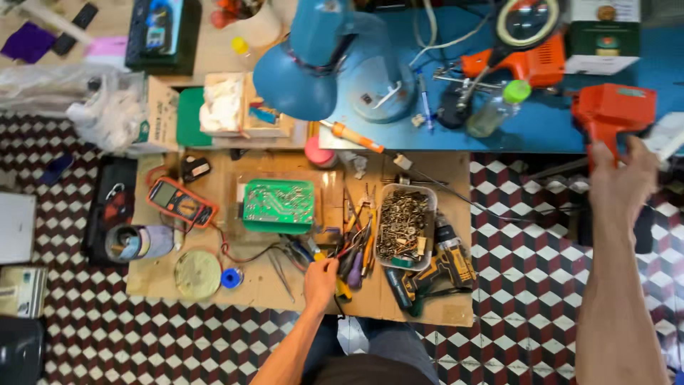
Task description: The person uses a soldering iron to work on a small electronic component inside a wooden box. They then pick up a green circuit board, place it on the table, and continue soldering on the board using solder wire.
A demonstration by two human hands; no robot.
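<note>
Orange multimeter (181, 202) far left on my worktop (442, 314), green circuit board (278, 206) beside it. My left hand (320, 279) pinches into the hand tools (354, 251). Far right, my right hand (621, 182) reaches up, fingers loose, touching the orange heat gun (611, 113).

I am looking down on a floor of red, black and white cube-pattern tiles (541, 235). A low brown wooden bench (456, 167) is standing on it, and a blue-topped bench (548, 132) is lying just beyond, carrying a blue metal desk lamp (306, 60).
</note>
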